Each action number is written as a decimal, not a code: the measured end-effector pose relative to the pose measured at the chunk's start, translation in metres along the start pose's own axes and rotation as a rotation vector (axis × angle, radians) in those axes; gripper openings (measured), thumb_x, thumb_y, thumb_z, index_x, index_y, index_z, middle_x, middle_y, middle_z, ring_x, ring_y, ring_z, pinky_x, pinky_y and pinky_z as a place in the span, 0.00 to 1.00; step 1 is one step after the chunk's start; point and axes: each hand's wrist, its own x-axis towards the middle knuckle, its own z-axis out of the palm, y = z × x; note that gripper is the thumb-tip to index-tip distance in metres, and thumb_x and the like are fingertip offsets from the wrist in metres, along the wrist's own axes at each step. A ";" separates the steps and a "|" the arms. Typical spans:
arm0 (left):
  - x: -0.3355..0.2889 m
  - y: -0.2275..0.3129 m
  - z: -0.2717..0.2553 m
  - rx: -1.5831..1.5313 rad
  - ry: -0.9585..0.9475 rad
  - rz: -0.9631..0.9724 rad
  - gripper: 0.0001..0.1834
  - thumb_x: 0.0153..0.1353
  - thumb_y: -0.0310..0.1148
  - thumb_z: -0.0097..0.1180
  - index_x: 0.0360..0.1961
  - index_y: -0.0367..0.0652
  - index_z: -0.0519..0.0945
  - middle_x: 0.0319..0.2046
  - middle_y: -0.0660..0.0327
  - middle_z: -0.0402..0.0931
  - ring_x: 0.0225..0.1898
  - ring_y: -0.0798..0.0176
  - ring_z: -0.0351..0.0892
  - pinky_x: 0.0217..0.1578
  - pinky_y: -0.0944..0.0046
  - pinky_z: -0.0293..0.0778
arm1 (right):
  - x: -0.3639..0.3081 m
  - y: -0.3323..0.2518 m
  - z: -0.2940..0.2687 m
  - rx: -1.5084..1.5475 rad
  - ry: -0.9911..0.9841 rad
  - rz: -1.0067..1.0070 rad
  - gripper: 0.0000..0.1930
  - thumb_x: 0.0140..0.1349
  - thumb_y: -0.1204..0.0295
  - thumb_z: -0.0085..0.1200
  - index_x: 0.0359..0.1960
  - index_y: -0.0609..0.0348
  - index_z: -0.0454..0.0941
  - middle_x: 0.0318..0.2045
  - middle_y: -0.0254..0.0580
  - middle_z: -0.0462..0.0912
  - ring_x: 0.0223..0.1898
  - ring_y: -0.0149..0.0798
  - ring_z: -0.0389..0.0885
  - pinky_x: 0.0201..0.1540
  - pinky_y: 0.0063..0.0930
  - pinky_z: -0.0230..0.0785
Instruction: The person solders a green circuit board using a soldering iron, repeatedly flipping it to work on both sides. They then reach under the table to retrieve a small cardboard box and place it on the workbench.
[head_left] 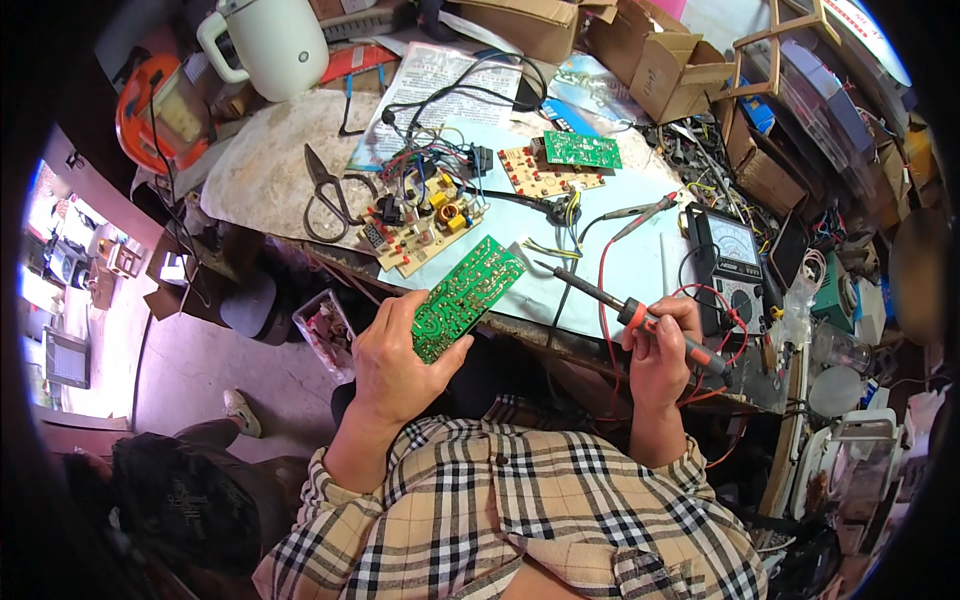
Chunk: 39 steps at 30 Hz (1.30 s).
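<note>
My left hand (393, 362) is closed around the lower left end of a green circuit board (470, 297), tilted in front of the bench with its soldered side facing up. In my right hand (662, 352) is a soldering iron (640, 318) with a black and orange handle, held like a pen. Its tip points left toward the board, a small gap away from it. Just beyond the held board lies a tan circuit board (432, 240) crowded with parts and loose wires. A connector with thin yellow and black wires (548, 252) rests near the iron's tip.
An analog multimeter (728, 245) stands at the right, its red lead looping around my right hand. Scissors (327, 190) lie at the left. Farther back are another green board (583, 150), a white jug (272, 48) and cardboard boxes (660, 75). Another person (190, 500) is at the lower left.
</note>
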 end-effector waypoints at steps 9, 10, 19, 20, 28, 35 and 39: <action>-0.003 0.004 -0.001 0.037 -0.014 -0.032 0.29 0.44 0.35 0.73 0.47 0.35 0.76 0.40 0.48 0.78 0.40 0.47 0.80 0.42 0.56 0.75 | 0.000 -0.001 0.001 0.010 -0.015 0.010 0.07 0.64 0.71 0.48 0.37 0.62 0.70 0.26 0.38 0.74 0.20 0.28 0.73 0.23 0.18 0.60; -0.003 0.004 -0.001 0.045 -0.018 -0.036 0.29 0.44 0.35 0.73 0.47 0.35 0.76 0.40 0.48 0.78 0.40 0.47 0.80 0.42 0.56 0.75 | 0.000 -0.001 0.002 0.012 -0.014 0.011 0.07 0.64 0.71 0.48 0.37 0.62 0.70 0.25 0.38 0.74 0.20 0.27 0.72 0.23 0.18 0.60; 0.000 0.011 0.000 0.099 0.011 -0.055 0.29 0.44 0.36 0.73 0.47 0.36 0.76 0.40 0.47 0.78 0.41 0.45 0.80 0.42 0.55 0.76 | -0.001 0.000 -0.001 0.014 0.012 0.012 0.07 0.64 0.70 0.48 0.37 0.62 0.70 0.24 0.38 0.74 0.20 0.27 0.71 0.24 0.19 0.62; 0.004 0.010 0.001 0.102 0.034 -0.048 0.29 0.44 0.36 0.73 0.47 0.36 0.76 0.40 0.47 0.78 0.41 0.45 0.80 0.42 0.54 0.76 | -0.001 0.000 -0.001 0.018 0.023 0.013 0.07 0.64 0.70 0.48 0.37 0.62 0.70 0.23 0.38 0.74 0.20 0.27 0.71 0.24 0.19 0.62; 0.043 0.020 0.014 0.191 0.120 0.030 0.29 0.45 0.37 0.72 0.47 0.36 0.76 0.40 0.47 0.79 0.40 0.44 0.80 0.41 0.53 0.76 | 0.000 0.000 0.003 0.087 0.150 -0.035 0.09 0.64 0.69 0.48 0.38 0.63 0.70 0.21 0.37 0.72 0.19 0.26 0.66 0.26 0.22 0.67; 0.059 0.021 0.031 0.279 0.145 0.101 0.27 0.44 0.39 0.72 0.44 0.36 0.77 0.37 0.48 0.79 0.39 0.46 0.80 0.39 0.53 0.76 | -0.001 0.001 -0.001 0.097 0.124 -0.053 0.09 0.64 0.68 0.48 0.38 0.63 0.70 0.22 0.35 0.70 0.19 0.24 0.64 0.26 0.23 0.67; 0.062 0.024 0.037 0.293 0.129 0.108 0.27 0.44 0.39 0.72 0.43 0.36 0.77 0.37 0.47 0.79 0.39 0.46 0.81 0.40 0.53 0.76 | -0.002 0.002 0.000 0.055 0.112 -0.102 0.10 0.65 0.68 0.49 0.39 0.63 0.70 0.22 0.36 0.70 0.20 0.25 0.64 0.26 0.23 0.67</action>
